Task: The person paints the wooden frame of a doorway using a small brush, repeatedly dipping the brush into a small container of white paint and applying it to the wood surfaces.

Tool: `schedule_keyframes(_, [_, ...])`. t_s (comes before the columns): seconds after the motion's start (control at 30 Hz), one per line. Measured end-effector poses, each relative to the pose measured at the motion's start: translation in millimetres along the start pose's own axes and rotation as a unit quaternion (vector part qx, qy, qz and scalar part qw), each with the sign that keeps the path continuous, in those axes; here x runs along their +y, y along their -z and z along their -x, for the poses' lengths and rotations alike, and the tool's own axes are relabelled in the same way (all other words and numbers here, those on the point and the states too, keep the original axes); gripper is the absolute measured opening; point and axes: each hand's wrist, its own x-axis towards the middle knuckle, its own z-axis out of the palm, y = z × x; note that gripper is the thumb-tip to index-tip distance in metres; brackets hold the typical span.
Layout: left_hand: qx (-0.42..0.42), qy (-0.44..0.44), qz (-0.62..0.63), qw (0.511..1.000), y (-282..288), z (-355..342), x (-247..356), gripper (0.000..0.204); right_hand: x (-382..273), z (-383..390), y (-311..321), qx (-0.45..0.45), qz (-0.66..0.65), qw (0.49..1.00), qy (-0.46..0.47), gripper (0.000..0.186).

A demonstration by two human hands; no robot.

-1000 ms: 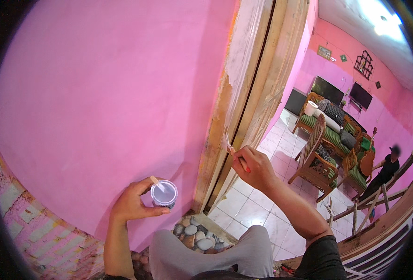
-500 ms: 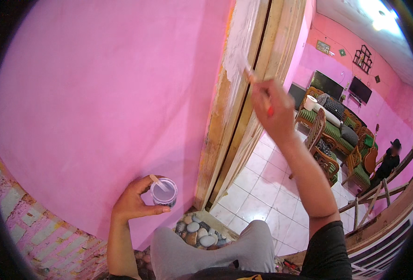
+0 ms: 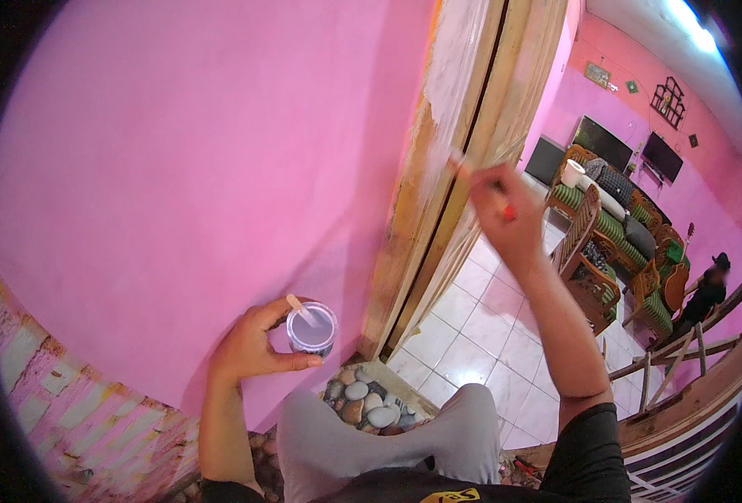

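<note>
My left hand (image 3: 258, 339) is closed around a small round tub (image 3: 312, 339) of pale paint, held upright in front of the pink wall. A flat wooden stick (image 3: 294, 302) leans out over the tub's rim. My right hand (image 3: 505, 218), smeared by motion, grips a paintbrush (image 3: 458, 163) with a red handle end. Its blurred bristles are at the wooden door frame (image 3: 400, 268), around the lower end of a white-painted stretch (image 3: 453, 75). Below that, the frame shows bare yellowish wood.
The pink wall (image 3: 220, 168) fills the left side, above pink-and-white brickwork (image 3: 69, 419). Pebbles (image 3: 362, 402) lie by my knees. Through the doorway are a tiled floor (image 3: 463, 352), green-striped wooden seats (image 3: 610, 226), a guitar (image 3: 672, 285) and a person in black (image 3: 706, 293) beside wooden bars.
The brush in my right hand has moved down along the door frame. My view has shifted slightly to the left. My left hand still holds the tub.
</note>
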Motion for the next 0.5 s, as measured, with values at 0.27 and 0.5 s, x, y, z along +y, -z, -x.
schedule_keyframes(0.27, [0.062, -0.013, -0.046, 0.997, -9, 5, -5, 0.063, -5, 51, -23, -0.051, 0.021, 0.998, 0.027, 0.012])
schedule_keyframes(0.5, [0.163, -0.022, -0.072, 0.984, -58, 30, -41, 0.063, -59, 85, 5, -0.106, -0.27, 0.888, -0.357, 0.013])
